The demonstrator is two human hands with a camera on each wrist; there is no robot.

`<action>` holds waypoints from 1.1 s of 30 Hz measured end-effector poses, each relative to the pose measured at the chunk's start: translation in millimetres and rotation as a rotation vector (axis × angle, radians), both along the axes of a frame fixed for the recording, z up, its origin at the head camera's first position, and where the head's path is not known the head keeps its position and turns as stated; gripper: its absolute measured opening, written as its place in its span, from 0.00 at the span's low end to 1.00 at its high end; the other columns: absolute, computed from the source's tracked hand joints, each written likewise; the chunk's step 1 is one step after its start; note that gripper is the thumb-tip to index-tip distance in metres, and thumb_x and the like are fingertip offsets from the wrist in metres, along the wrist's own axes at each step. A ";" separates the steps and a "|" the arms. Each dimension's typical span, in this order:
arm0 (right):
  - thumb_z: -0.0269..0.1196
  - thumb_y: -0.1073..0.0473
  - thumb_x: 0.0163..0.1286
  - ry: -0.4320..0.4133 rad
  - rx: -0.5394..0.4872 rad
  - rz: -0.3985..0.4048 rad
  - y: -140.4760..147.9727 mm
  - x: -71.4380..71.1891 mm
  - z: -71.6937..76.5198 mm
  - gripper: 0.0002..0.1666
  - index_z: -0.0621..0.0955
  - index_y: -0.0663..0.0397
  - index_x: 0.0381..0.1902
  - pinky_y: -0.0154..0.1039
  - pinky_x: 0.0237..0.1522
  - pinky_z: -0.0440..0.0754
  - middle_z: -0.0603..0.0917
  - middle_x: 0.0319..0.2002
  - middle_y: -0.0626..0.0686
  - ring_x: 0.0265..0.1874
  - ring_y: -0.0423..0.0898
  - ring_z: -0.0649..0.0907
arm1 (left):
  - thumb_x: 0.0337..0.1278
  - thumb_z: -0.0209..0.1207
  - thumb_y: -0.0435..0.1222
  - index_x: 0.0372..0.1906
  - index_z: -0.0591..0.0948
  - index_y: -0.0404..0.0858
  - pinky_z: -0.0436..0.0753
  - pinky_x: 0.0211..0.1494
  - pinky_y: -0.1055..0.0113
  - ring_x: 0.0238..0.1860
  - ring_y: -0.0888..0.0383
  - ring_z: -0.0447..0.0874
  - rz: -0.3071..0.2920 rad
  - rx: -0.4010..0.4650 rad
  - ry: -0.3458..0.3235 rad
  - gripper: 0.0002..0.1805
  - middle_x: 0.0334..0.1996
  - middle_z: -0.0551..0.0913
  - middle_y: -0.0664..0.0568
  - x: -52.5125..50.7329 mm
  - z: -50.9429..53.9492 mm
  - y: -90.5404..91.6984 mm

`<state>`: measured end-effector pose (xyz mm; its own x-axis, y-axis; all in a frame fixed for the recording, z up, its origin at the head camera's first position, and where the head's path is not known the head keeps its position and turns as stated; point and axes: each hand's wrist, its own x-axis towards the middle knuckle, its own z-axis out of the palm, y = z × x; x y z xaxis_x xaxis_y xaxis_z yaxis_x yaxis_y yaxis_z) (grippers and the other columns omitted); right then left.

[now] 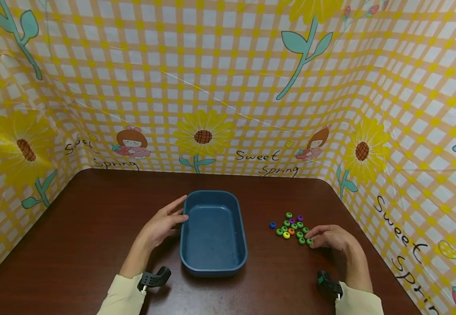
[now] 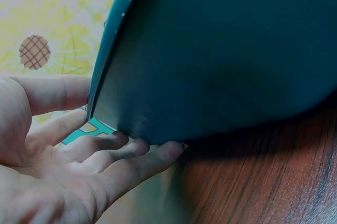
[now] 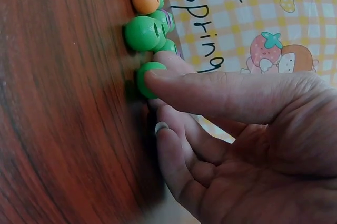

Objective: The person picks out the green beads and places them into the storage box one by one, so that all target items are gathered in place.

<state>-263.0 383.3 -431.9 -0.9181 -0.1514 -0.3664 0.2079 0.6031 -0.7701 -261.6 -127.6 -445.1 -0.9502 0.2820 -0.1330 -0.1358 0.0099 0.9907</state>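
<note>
A deep blue container (image 1: 213,232) stands on the table, its dark outer wall (image 2: 226,55) filling much of the left wrist view. My left hand (image 1: 159,227) grips its left side, thumb at the rim and the other fingers (image 2: 142,166) against the outside, low down. To the right lies a loose group of small round beads, mostly green (image 1: 279,232), with purple (image 1: 300,218), orange (image 1: 291,232), yellow (image 1: 286,235) and blue (image 1: 272,225) ones. At their right edge my right hand (image 1: 340,240) pinches a green bead (image 3: 149,79) between thumb and forefinger, low over the table.
The brown table (image 1: 94,227) is bounded at the back and sides by a checked, flower-printed cloth (image 1: 212,87). Bare tabletop lies between the container and the beads. A black wrist mount (image 1: 155,278) is on the left arm, another (image 1: 329,284) on the right.
</note>
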 end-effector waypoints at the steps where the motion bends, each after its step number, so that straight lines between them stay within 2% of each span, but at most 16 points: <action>1: 0.68 0.65 0.62 -0.002 0.005 -0.007 -0.1 0.0 -0.2 0.15 0.86 0.66 0.46 0.41 0.42 0.84 0.89 0.39 0.47 0.38 0.42 0.84 | 0.74 0.53 0.31 0.81 0.56 0.49 0.66 0.70 0.30 0.77 0.37 0.59 -0.001 0.002 0.000 0.37 0.79 0.56 0.36 0.1 0.0 -0.1; 6: 0.67 0.62 0.65 -0.021 0.031 0.012 2.9 -1.6 -1.1 0.15 0.85 0.65 0.48 0.40 0.44 0.82 0.89 0.39 0.47 0.39 0.42 0.85 | 0.74 0.53 0.31 0.81 0.56 0.49 0.66 0.70 0.30 0.78 0.37 0.58 -0.007 0.004 0.000 0.36 0.79 0.56 0.35 1.2 -0.2 0.2; 13: 0.66 0.61 0.68 -0.028 -0.020 0.040 1.5 -2.4 4.5 0.16 0.84 0.67 0.49 0.38 0.45 0.82 0.88 0.36 0.44 0.37 0.41 0.84 | 0.74 0.53 0.31 0.82 0.55 0.48 0.65 0.71 0.30 0.78 0.36 0.58 -0.013 0.012 0.002 0.37 0.79 0.56 0.34 1.7 0.8 0.2; 22: 0.66 0.56 0.71 0.099 -0.024 0.044 -20.6 0.3 24.8 0.20 0.82 0.67 0.52 0.41 0.49 0.84 0.88 0.42 0.48 0.44 0.44 0.86 | 0.74 0.52 0.30 0.82 0.54 0.47 0.65 0.70 0.30 0.77 0.34 0.57 -0.019 0.029 -0.004 0.37 0.79 0.54 0.33 0.6 1.4 -0.5; 30: 0.68 0.54 0.69 0.181 -0.072 -0.048 -61.2 -1.3 32.6 0.20 0.83 0.63 0.52 0.52 0.56 0.84 0.88 0.45 0.49 0.46 0.49 0.87 | 0.74 0.52 0.30 0.82 0.55 0.48 0.67 0.70 0.31 0.77 0.35 0.59 -0.016 0.026 -0.006 0.37 0.79 0.55 0.34 1.3 2.3 -0.9; 33: 0.69 0.55 0.69 0.213 -0.091 -0.061 -76.6 -2.4 33.4 0.20 0.83 0.63 0.52 0.53 0.54 0.84 0.88 0.44 0.50 0.45 0.50 0.86 | 0.74 0.52 0.30 0.82 0.55 0.49 0.67 0.70 0.30 0.77 0.35 0.59 -0.011 0.013 -0.005 0.37 0.79 0.56 0.35 1.7 2.7 -1.1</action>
<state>-265.4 306.7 -398.4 -0.9815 -0.1173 -0.1513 0.0689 0.5205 -0.8511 -259.9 -128.7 -442.4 -0.9464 0.2941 -0.1336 -0.1403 -0.0017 0.9901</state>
